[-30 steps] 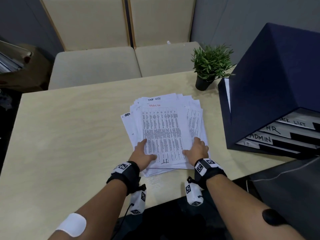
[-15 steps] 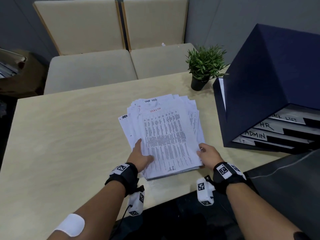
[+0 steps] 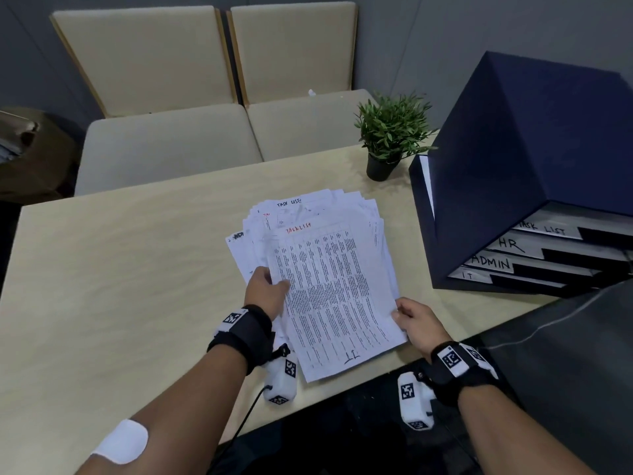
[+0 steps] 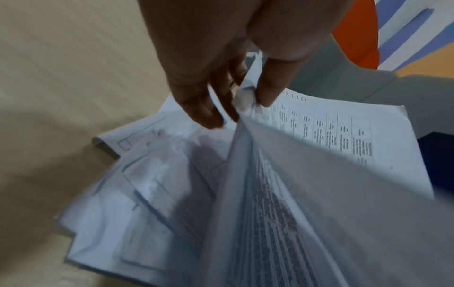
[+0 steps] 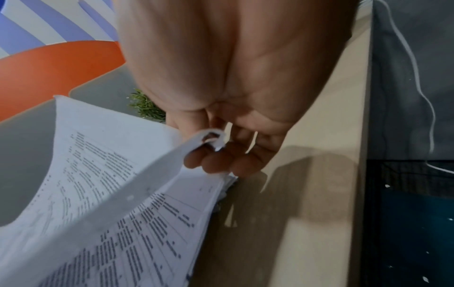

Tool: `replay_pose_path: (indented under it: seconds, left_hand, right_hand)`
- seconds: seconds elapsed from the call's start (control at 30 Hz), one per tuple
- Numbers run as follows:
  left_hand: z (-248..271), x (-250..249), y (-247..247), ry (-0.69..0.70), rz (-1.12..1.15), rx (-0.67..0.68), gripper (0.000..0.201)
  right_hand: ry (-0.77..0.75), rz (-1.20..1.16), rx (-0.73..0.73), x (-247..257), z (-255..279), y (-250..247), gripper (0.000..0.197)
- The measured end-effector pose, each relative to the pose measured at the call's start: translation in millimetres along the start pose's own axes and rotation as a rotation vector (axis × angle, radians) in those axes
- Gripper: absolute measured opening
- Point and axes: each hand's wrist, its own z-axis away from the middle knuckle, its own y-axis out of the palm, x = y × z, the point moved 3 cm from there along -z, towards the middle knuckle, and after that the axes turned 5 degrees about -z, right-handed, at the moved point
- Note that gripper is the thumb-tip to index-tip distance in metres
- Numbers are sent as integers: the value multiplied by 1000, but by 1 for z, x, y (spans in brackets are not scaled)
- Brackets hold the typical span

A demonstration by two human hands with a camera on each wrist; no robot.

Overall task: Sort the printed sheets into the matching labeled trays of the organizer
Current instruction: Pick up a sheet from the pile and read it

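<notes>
A pale wood table [image 3: 113, 269] is filling most of the head view, with two beige chairs [image 3: 205, 97] standing behind its far edge against a grey wall. A small potted plant [image 3: 390, 138] is sitting near the far right corner, just beside a dark blue organizer [image 3: 507, 173]. The organizer's trays are facing the person's right and are showing handwritten labels: TASK LIST, HR, ADMIN and IT from top to bottom.

A fanned stack of sheets [image 3: 308, 214] is lying mid-table, well apart from the organizer. The left hand [image 3: 265, 291] is pinching the left edge of the top sheets [image 3: 332, 296] between thumb and fingers, and the right hand [image 3: 416, 320] is gripping their right edge with curled fingers. These sheets are tilting above the stack; the top one is carrying a printed table and a handwritten "IT" at its near end, which is overhanging the table edge. Below it a red "TASK LIST" heading is peeking out.

How many sheets are being held is hard to tell. The printed text is too small to read, and both wrist views are blurring at their lower edges. The organizer's right side is running out of frame, so the trays are only partly showing. A dark surface with a thin white cable [image 3: 561, 313] is lying beside the table on the right.
</notes>
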Motion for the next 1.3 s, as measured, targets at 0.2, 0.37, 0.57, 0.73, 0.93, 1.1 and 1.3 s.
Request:
replay_pose_path:
  seconds: [0.2,0.37,0.57,0.73,0.93,1.1,1.3]
  left_hand:
    - [15,-14,-11,123,165,53,27]
    - [25,-36,-20,254,180,99,29]
    - [35,-56,-20,282,258,152,28]
    - [46,-68,1,240,324,198,31]
    - [72,-92,56,239,331,274,30]
    - [102,-115,116,252,284,369,31]
    - [132,-138,175,241,283,416,30]
  right_hand:
    - [62,-68,-24,11,4,6,11]
    - [37,-294,-51,51,10,2,34]
    - [-48,-553,16,95,20,-8,28]
    - [-104,-599,-7,99,38,-28,30]
    - [-111,-664,-59,69,66,-88,27]
    - [-114,-652,-167,40,82,-149,25]
    - [-152,-662,-234,22,95,-217,23]
